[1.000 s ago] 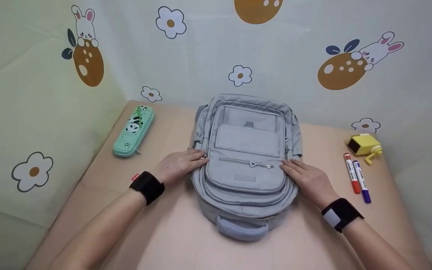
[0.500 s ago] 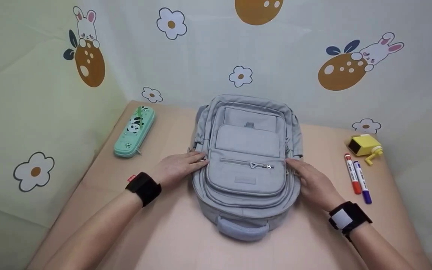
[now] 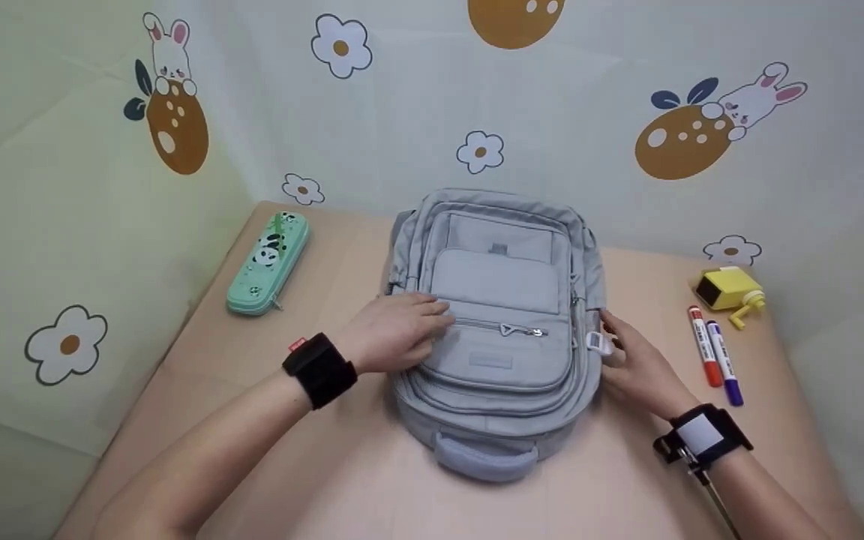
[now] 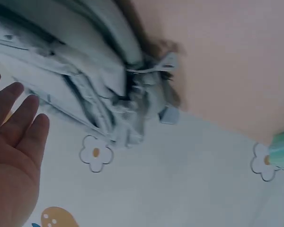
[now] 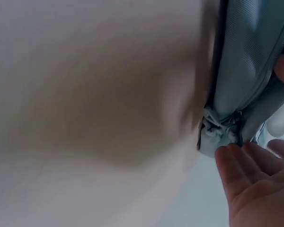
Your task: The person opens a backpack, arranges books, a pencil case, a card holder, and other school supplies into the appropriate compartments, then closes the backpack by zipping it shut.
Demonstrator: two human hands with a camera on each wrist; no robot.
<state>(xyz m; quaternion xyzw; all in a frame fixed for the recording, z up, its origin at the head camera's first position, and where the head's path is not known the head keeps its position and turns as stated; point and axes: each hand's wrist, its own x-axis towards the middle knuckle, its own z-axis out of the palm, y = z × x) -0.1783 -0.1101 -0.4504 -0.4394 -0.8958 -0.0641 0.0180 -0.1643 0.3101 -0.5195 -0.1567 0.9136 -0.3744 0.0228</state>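
Note:
A grey-blue backpack [image 3: 496, 277] lies front up on the table, its carry handle [image 3: 486, 459] toward me. My left hand [image 3: 394, 330] hovers at the left edge of its front pocket, fingers spread and nearly straight; the left wrist view shows the bare palm [image 4: 12, 165] with nothing in it. At the backpack's right side is my right hand [image 3: 638, 367], fingers reaching along the side and slightly bent. Beside its thumb a small pale buckle-like piece [image 3: 598, 343] shows. In the right wrist view the fingertips [image 5: 234, 151] meet the gathered side fabric [image 5: 217, 125].
A mint pencil case [image 3: 267, 262] with pandas lies at the back left of the table [image 3: 312, 465]. On the right are a yellow pencil sharpener with a crank [image 3: 728, 291], a red marker [image 3: 704, 346] and a blue marker [image 3: 724, 364]. Patterned cloth walls [image 3: 417, 97] stand behind and beside.
My left hand has moved right, from the backpack's left side to over its front. The right hand has slid off the front edge to the side, and the pale piece has come into view.

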